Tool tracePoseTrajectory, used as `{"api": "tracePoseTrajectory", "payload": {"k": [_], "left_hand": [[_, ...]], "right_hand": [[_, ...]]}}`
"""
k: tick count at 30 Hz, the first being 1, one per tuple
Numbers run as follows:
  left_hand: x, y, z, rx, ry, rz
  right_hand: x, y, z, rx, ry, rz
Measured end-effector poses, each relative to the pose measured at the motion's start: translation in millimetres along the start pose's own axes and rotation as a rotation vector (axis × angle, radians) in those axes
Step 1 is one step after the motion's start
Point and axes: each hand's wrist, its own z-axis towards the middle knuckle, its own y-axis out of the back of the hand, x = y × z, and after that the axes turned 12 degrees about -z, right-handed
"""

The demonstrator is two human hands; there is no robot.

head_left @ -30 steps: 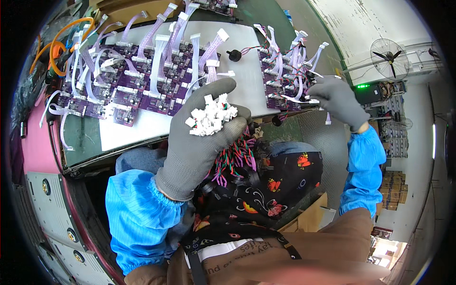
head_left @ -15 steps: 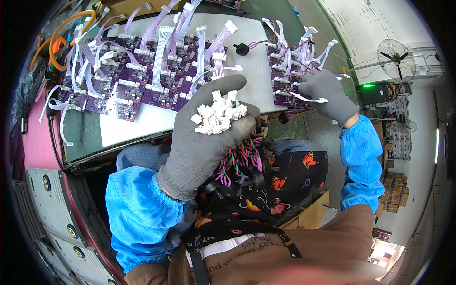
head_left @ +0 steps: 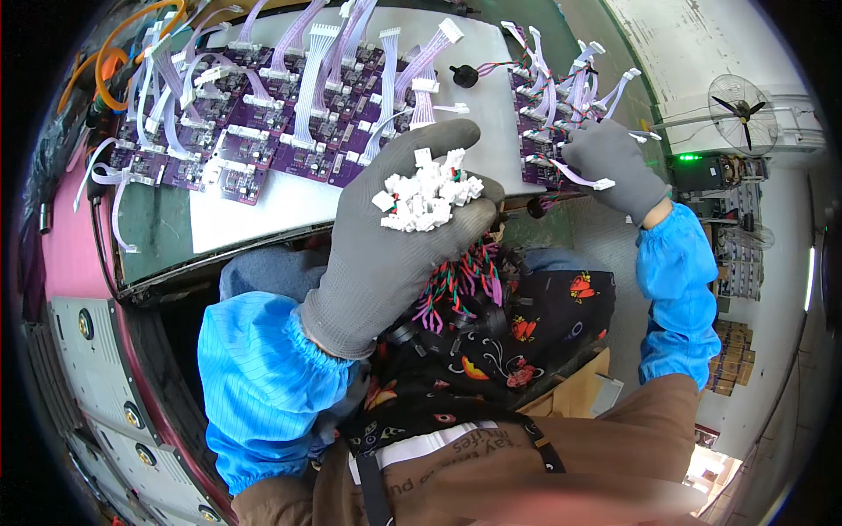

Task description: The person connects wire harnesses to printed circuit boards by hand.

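My left hand [head_left: 368, 232], in a grey glove, is closed around a bundle of twisted-wire cables. Their white plug connectors [head_left: 428, 195] cluster above the fingers. Red, green and purple wires [head_left: 458, 285] hang below, with dark round parts at their lower ends, partly hidden. My right hand [head_left: 614, 167], gloved too, is at the near right edge of a purple circuit board panel [head_left: 533, 171]. Its fingers are bent in at the board; the fingertips and anything between them are hidden. A pale ribbon cable [head_left: 579, 177] sticks out beside that hand. One black round part [head_left: 465, 76] lies left of this panel on its wires.
More purple circuit boards [head_left: 232, 180] with upright ribbon cables cover a white sheet [head_left: 215, 230] on the green bench. An orange cable [head_left: 103, 88] loops at the far left. A printed black cloth [head_left: 570, 329] covers my lap. A wall fan [head_left: 743, 112] stands off right.
The whole view has shifted a little, so the bench and both hands appear further right. My left hand keeps its bundle; the right hand stays at the right-hand panel.
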Motion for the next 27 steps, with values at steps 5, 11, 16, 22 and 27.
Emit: {"api": "tracePoseTrajectory", "payload": {"k": [5, 11, 16, 22, 27], "left_hand": [[1.5, -1.2, 0.9, 0.006, -0.002, -0.017], [-2.5, -3.7, 1.1, -0.007, 0.007, -0.035], [0.7, -1.9, 2.6, 0.022, -0.021, 0.03], [0.7, -2.7, 1.4, 0.047, -0.007, 0.027], [3.3, -1.4, 0.5, 0.05, -0.002, 0.055]], "right_hand": [[-15.6, -15.8, -1.0, -0.105, 0.065, 0.126], [-11.9, -24.5, 3.8, -0.128, 0.067, 0.13], [-11.7, -32.2, -15.3, -0.182, 0.019, 0.229], [8.4, -37.4, -28.7, -0.246, -0.193, 0.248], [-37.7, -7.1, -31.9, -0.524, -0.361, 0.294]]}}
